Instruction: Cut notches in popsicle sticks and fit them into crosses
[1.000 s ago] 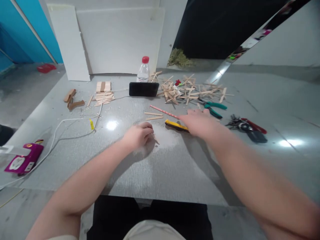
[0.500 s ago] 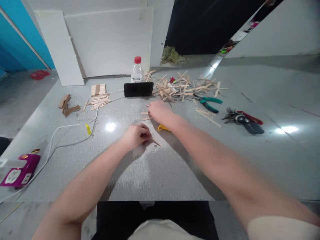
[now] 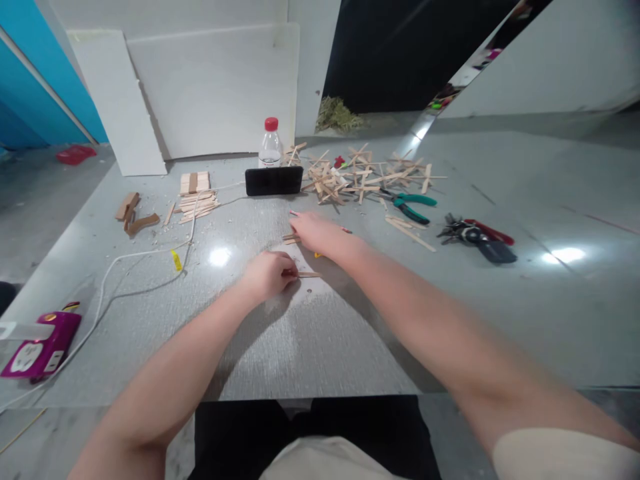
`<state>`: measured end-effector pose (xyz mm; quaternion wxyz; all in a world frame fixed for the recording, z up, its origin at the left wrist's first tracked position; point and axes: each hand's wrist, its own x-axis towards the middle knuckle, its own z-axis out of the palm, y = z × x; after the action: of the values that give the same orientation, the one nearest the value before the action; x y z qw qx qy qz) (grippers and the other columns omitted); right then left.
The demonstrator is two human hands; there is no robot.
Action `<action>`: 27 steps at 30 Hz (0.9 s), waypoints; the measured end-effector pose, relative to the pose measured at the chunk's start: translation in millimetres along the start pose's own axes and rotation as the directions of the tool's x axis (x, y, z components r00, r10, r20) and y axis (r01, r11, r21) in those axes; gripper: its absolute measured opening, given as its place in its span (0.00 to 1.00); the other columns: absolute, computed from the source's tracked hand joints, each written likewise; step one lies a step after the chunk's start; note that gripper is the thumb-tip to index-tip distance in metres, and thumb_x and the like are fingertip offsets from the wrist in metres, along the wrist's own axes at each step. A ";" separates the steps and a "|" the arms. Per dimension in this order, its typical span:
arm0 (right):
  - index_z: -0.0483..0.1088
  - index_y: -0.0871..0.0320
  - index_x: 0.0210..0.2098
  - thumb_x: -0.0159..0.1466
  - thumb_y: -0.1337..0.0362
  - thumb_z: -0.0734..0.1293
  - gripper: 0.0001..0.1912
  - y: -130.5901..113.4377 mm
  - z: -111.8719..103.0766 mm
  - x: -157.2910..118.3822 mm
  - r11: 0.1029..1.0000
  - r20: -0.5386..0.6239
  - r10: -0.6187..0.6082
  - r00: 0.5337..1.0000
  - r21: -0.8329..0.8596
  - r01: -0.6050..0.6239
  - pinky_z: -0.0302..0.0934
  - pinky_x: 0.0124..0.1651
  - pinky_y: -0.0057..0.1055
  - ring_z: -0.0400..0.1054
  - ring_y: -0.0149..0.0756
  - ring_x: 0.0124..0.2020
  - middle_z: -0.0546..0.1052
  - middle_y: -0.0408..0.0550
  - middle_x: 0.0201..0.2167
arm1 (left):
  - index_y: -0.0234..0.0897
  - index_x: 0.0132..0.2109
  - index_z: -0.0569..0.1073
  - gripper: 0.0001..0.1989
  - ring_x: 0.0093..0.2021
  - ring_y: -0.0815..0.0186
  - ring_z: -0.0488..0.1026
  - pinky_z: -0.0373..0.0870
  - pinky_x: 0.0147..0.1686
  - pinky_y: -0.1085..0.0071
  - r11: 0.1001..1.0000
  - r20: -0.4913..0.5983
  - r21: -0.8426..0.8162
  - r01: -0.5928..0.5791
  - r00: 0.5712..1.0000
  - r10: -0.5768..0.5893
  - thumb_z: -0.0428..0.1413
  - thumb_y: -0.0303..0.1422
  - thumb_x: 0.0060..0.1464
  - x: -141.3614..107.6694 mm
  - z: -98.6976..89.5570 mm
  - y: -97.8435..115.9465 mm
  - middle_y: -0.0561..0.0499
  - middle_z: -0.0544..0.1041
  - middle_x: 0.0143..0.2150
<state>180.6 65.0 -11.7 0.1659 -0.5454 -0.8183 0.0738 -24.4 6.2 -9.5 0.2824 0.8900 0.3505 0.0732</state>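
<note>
My left hand (image 3: 270, 275) is closed in a pinch on a flat wooden stick (image 3: 310, 275), which points right, low over the table. Farther forward, my right hand (image 3: 316, 231) is curled palm-down; its fingertips are mostly hidden. A small pinkish tip (image 3: 293, 213) pokes out at those fingers, and what it belongs to I cannot make out. Two short stick ends (image 3: 290, 239) show just under this hand. Partly covered by the right wrist are a yellow piece (image 3: 318, 255) and a small red bit (image 3: 346, 230).
Behind my hands stand a phone (image 3: 274, 181) and a red-capped bottle (image 3: 271, 147). Wooden sticks (image 3: 367, 175) lie heaped at the back, with green-handled pliers (image 3: 413, 205) and a key bunch (image 3: 477, 237) rightward. Leftward are stacked sticks (image 3: 199, 203), a white cable (image 3: 105, 280) and a purple socket block (image 3: 45, 343).
The stick in my left hand has swung from slanting toward me to lying nearly level across. My right hand has shifted slightly lower over the short sticks. The whole view has tilted a little.
</note>
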 end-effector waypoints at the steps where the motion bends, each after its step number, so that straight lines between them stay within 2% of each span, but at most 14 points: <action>1: 0.74 0.57 0.54 0.74 0.56 0.68 0.14 -4.1 -3.8 -3.8 0.999 -0.030 0.024 0.999 0.043 -0.023 0.74 0.51 0.42 0.76 0.39 0.47 0.78 0.52 0.53 | 0.36 0.54 0.76 0.14 0.49 0.61 0.78 0.79 0.50 0.58 1.000 0.006 0.010 0.017 1.000 -0.017 0.59 0.40 0.69 0.1 -0.6 0.7 0.45 0.79 0.53; 3: 0.73 0.57 0.51 0.75 0.57 0.66 0.12 -13.4 -11.8 -17.9 0.987 -0.108 0.082 0.991 0.145 -0.066 0.74 0.48 0.41 0.76 0.38 0.43 0.79 0.50 0.46 | 0.36 0.54 0.76 0.14 0.49 0.61 0.78 0.79 0.51 0.58 0.998 0.008 0.030 0.055 0.998 -0.055 0.59 0.40 0.69 0.5 -1.2 2.0 0.45 0.78 0.54; 4: 0.71 0.56 0.50 0.77 0.59 0.62 0.09 -18.4 -15.1 -28.4 0.976 -0.148 0.107 0.983 0.203 -0.076 0.73 0.46 0.40 0.76 0.38 0.41 0.80 0.49 0.43 | 0.36 0.55 0.76 0.14 0.50 0.61 0.78 0.79 0.51 0.58 0.996 0.006 0.040 0.075 0.997 -0.075 0.59 0.40 0.69 0.8 -1.3 2.8 0.45 0.78 0.54; 7: 0.63 0.53 0.52 0.78 0.61 0.54 0.09 -32.0 -17.4 -68.7 0.923 -0.229 0.184 0.956 0.374 -0.088 0.71 0.40 0.37 0.76 0.37 0.35 0.79 0.47 0.36 | 0.36 0.55 0.76 0.14 0.51 0.60 0.78 0.79 0.52 0.57 0.990 0.001 0.067 0.125 0.992 -0.126 0.59 0.40 0.69 1.8 -1.6 5.2 0.44 0.78 0.55; 9: 0.62 0.53 0.52 0.77 0.57 0.59 0.09 -38.6 -12.6 -95.6 0.881 -0.232 0.220 0.947 0.464 -0.091 0.71 0.36 0.35 0.76 0.36 0.30 0.80 0.47 0.36 | 0.36 0.54 0.76 0.13 0.50 0.61 0.78 0.79 0.52 0.57 0.986 0.005 0.079 0.149 0.989 -0.150 0.58 0.40 0.69 2.2 -2.2 6.7 0.45 0.78 0.54; 12: 0.68 0.52 0.42 0.74 0.54 0.64 0.09 -43.7 -2.0 -121.9 0.832 -0.187 0.209 0.960 0.549 -0.074 0.72 0.34 0.35 0.77 0.37 0.30 0.80 0.47 0.35 | 0.35 0.52 0.77 0.13 0.48 0.62 0.79 0.79 0.49 0.59 0.981 0.028 0.089 0.172 0.984 -0.175 0.59 0.40 0.69 1.5 -3.9 7.9 0.46 0.79 0.51; 15: 0.70 0.53 0.37 0.74 0.54 0.64 0.12 -44.0 5.1 -128.1 0.803 -0.175 0.176 0.969 0.595 -0.038 0.74 0.38 0.38 0.78 0.37 0.32 0.80 0.49 0.40 | 0.35 0.52 0.77 0.13 0.46 0.63 0.79 0.80 0.48 0.60 0.978 0.043 0.091 0.186 0.981 -0.191 0.59 0.40 0.69 -0.3 -5.4 8.3 0.46 0.80 0.49; 18: 0.73 0.52 0.37 0.72 0.55 0.66 0.10 -41.5 7.5 -124.7 0.800 -0.188 0.149 0.971 0.600 -0.007 0.73 0.40 0.40 0.77 0.39 0.34 0.80 0.48 0.37 | 0.35 0.52 0.77 0.13 0.46 0.63 0.79 0.80 0.48 0.60 0.978 0.029 0.084 0.190 0.981 -0.193 0.59 0.40 0.69 -1.6 -6.1 8.4 0.46 0.80 0.49; 22: 0.76 0.50 0.37 0.70 0.55 0.70 0.09 -37.2 7.6 -122.5 0.827 -0.222 0.102 0.970 0.561 0.042 0.72 0.44 0.42 0.78 0.43 0.37 0.81 0.47 0.35 | 0.35 0.51 0.77 0.12 0.46 0.63 0.79 0.79 0.49 0.60 0.983 -0.029 0.053 0.178 0.984 -0.176 0.58 0.40 0.69 -1.5 -5.9 7.1 0.46 0.79 0.49; 27: 0.79 0.50 0.38 0.72 0.54 0.68 0.11 -34.0 8.5 -122.9 0.859 -0.233 0.021 0.972 0.501 0.102 0.71 0.44 0.40 0.78 0.43 0.39 0.84 0.48 0.37 | 0.36 0.51 0.77 0.12 0.47 0.63 0.78 0.79 0.50 0.59 0.995 -0.108 -0.032 0.099 0.989 -0.101 0.59 0.39 0.69 -0.3 -4.7 2.8 0.46 0.79 0.50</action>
<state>191.1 -60.6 -32.8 0.3994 -0.4696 -0.7560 0.2202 -24.5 6.5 -4.0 0.2778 0.8621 0.4087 0.1125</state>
